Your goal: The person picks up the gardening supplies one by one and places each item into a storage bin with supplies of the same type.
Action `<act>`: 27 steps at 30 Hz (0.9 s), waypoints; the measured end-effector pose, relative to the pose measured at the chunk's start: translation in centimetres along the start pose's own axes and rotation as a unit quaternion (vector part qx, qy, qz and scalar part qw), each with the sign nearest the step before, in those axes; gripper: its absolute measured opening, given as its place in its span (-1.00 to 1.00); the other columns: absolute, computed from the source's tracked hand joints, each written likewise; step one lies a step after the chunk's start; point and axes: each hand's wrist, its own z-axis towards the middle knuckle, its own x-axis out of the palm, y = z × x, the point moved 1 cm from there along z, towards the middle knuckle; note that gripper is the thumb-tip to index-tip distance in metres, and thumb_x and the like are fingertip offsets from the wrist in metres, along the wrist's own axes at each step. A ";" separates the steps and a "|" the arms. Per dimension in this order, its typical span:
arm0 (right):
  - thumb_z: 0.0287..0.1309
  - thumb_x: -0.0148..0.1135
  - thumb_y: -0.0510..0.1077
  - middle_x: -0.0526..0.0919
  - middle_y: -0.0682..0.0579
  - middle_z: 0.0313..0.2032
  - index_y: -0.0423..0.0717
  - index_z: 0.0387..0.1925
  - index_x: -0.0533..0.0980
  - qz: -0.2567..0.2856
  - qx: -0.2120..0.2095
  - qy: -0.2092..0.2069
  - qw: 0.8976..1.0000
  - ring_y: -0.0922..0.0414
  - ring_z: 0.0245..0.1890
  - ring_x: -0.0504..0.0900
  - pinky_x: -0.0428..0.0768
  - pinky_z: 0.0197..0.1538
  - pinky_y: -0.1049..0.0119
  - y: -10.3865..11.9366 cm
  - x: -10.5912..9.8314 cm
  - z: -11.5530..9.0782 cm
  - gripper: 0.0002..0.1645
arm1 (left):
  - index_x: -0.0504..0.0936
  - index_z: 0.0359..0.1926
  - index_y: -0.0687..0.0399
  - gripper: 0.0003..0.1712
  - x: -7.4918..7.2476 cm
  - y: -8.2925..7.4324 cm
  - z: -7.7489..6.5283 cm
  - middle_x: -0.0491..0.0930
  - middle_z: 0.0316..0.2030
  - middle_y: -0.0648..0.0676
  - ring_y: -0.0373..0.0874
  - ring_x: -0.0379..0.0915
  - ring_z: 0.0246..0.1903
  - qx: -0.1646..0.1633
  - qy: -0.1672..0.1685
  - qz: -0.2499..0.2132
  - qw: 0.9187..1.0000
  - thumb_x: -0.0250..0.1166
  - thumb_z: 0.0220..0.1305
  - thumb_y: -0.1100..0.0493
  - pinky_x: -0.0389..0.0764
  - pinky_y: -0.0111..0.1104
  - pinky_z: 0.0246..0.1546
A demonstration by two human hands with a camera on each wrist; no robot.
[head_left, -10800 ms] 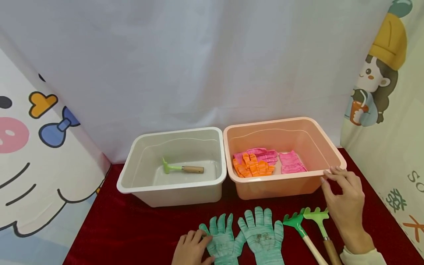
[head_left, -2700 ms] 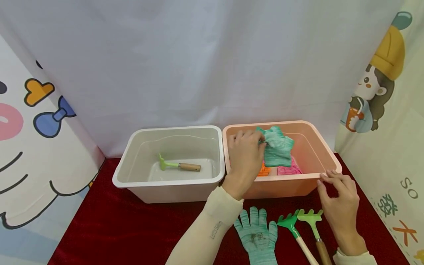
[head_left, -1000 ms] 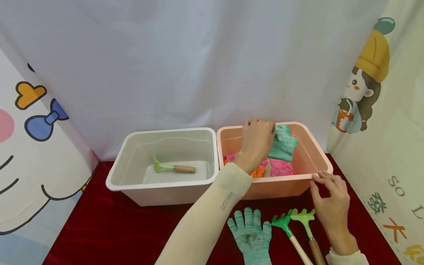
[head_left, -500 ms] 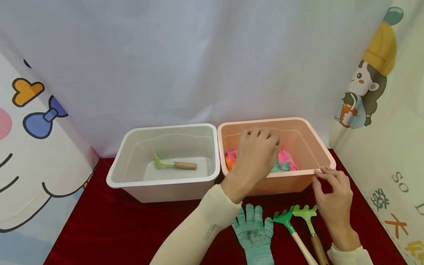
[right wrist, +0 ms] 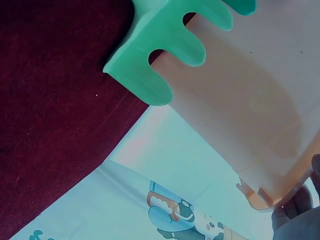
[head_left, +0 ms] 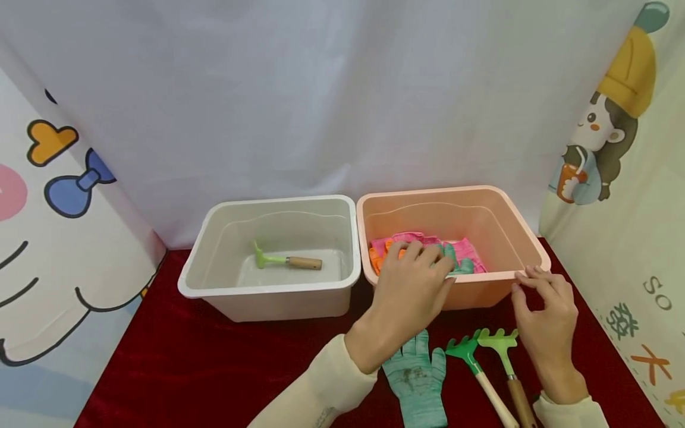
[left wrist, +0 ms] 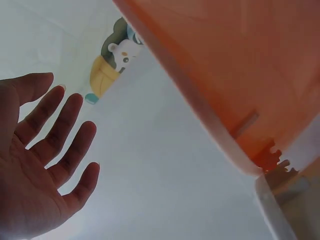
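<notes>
In the head view my left hand [head_left: 409, 291], fingers loosely bent and holding nothing, hovers over the front rim of the peach plastic bin [head_left: 439, 297]. Inside lie a teal glove [head_left: 465, 266], pink gloves [head_left: 473, 252] and an orange glove [head_left: 376, 260], partly hidden by that hand. The left wrist view shows the same hand [left wrist: 47, 155] with spread fingers. My right hand [head_left: 548, 321] grips the bin's front right corner, fingers over the rim and thumb in front. A second teal glove [head_left: 414, 386], dark-smudged on the palm, lies flat below my left hand.
To the left stands a white bin [head_left: 270, 290] with a small light green hand rake [head_left: 305, 263] in it. A dark green rake [head_left: 464, 348] and a light green rake [head_left: 500, 343] lie on the red cloth [head_left: 214, 368] beside my right forearm.
The first teal glove went from the cloth into the peach bin, where my left hand let go of it. That hand has since drawn back toward the front. My right hand stays at the rim.
</notes>
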 end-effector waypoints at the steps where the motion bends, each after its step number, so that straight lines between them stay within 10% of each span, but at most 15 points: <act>1: -0.06 0.42 -0.64 0.69 -0.44 -0.12 -0.52 -0.23 0.72 0.001 0.000 -0.001 1.000 0.53 0.15 0.47 0.35 0.26 0.59 0.0 0.0 0.0 -0.73 | 0.79 -0.14 -0.24 -0.86 0.1 0.0 -0.3 0.72 -0.16 -0.18 -0.19 0.60 -0.07 0.001 0.001 -0.002 1.000 0.40 0.43 -0.10 0.57 -0.22 0.15; 27: -0.04 0.42 -0.62 0.69 -0.43 -0.12 -0.51 -0.23 0.72 -0.003 0.009 -0.005 1.000 0.56 0.15 0.45 0.35 0.28 0.60 0.1 0.0 -0.1 -0.75 | 0.79 -0.21 -0.27 -0.92 4.7 -0.4 -8.6 0.65 -0.30 -0.20 -0.24 0.52 -0.23 0.029 0.043 -0.032 0.998 0.38 0.45 -0.02 0.52 -0.29 0.08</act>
